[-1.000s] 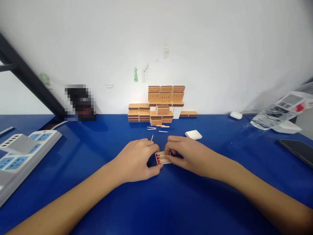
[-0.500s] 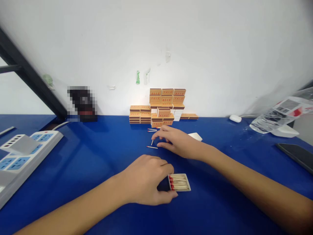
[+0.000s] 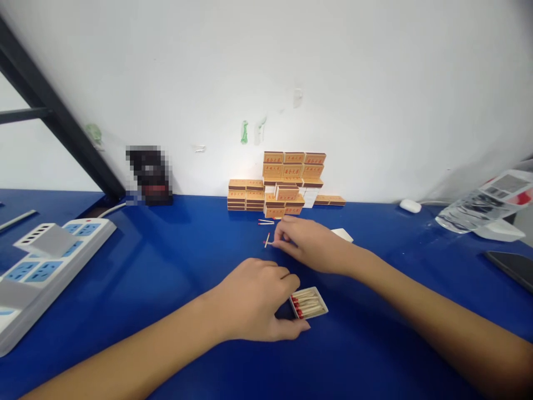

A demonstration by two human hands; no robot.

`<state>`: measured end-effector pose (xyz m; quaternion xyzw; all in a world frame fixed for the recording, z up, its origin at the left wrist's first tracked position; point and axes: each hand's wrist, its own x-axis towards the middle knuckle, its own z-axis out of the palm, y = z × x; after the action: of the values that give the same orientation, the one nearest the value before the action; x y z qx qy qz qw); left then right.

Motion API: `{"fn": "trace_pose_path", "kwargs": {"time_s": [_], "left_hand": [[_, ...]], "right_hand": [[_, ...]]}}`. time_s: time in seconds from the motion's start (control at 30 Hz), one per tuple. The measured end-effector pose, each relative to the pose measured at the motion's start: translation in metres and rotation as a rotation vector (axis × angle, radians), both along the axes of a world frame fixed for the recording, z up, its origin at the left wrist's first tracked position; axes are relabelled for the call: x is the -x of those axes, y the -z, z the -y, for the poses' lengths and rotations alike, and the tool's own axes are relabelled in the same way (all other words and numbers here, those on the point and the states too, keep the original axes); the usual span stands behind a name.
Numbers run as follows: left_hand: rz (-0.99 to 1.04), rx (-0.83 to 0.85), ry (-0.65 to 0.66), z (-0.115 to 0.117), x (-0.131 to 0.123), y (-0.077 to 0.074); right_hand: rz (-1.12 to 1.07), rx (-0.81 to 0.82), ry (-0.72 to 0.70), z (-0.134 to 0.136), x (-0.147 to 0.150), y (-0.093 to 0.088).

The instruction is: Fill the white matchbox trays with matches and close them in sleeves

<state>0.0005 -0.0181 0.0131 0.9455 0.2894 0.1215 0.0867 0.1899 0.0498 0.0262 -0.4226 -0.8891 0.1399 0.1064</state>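
My left hand (image 3: 260, 300) curves around the left end of a white matchbox tray (image 3: 318, 315), its index finger and thumb at two sides of the tray. Inside lie several matches (image 3: 308, 303), red heads toward my palm. Farther off, my right hand (image 3: 310, 241) pinches a match (image 3: 270, 243) low over the table, its red head pointing left. A second match (image 3: 267, 238) crosses it at a steep angle. More loose matches (image 3: 265, 223) lie just beyond, before a stack of orange matchboxes (image 3: 293, 170) against the wall.
A white power strip (image 3: 79, 266) lies on the blue table (image 3: 187, 233) at left. Behind my right hand is a white flat piece (image 3: 343, 235). A white earbud case (image 3: 410, 206), clear plastic bottle (image 3: 466, 208) and dark phone (image 3: 510, 269) are at right.
My right thumb and fingers have closed on the match that lay on the table. The matchbox tray has turned slightly by my left hand. The whole view has shifted a little.
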Motion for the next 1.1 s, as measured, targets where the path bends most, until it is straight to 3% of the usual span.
{"fn": "trace_pose_path", "kwargs": {"time_s": [0.17,0.43,0.63,0.87,1.0,1.1], "left_hand": [[0.008,-0.002,-0.007,0.002,-0.002,0.002],[0.044,-0.011,-0.008,0.003,-0.004,0.004],[0.029,-0.012,-0.008,0.003,-0.002,0.003],[-0.02,-0.03,-0.12,-0.007,0.005,-0.003],[-0.013,-0.003,-0.193,-0.016,0.01,-0.004],[-0.002,0.007,-0.221,-0.021,0.012,-0.003]], "right_hand": [[0.073,0.038,0.323,0.003,0.013,0.004],[0.081,-0.008,0.419,-0.001,0.037,0.007],[0.123,-0.001,0.337,-0.003,0.032,0.004],[0.129,-0.02,0.201,-0.004,-0.006,-0.003],[-0.005,0.009,0.1,0.019,-0.026,-0.021],[-0.041,0.071,0.04,0.043,-0.029,-0.023]]}}
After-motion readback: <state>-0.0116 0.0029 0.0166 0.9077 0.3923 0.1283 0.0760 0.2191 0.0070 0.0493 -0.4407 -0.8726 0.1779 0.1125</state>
